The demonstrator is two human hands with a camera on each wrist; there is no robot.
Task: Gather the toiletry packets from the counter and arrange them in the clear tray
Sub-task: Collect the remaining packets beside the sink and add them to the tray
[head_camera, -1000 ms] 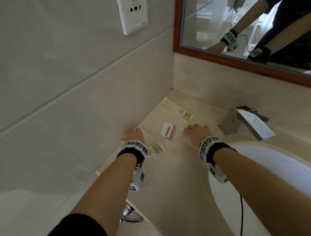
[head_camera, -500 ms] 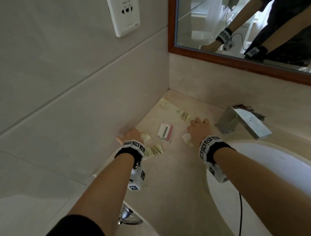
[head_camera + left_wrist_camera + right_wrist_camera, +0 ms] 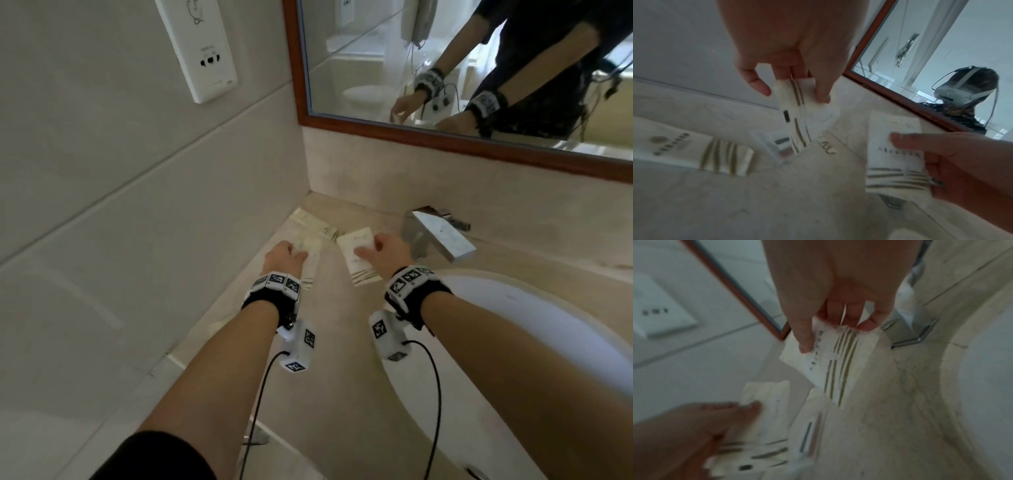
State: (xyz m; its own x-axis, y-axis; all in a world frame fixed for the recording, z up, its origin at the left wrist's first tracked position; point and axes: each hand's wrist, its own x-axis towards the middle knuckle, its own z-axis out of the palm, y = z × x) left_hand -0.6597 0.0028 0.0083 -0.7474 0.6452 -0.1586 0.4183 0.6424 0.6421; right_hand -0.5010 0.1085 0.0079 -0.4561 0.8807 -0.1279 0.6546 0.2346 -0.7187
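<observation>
Fingers (image 3: pixel 821 91) of both hands pinch lifted packets (image 3: pixel 358 255); gathering underway, tray unseen, more packets remain at centre frame.

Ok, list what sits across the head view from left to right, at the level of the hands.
Tiled wall → left hand gripping a striped packet → packet held by the right hand → right hand → chrome faucet.
</observation>
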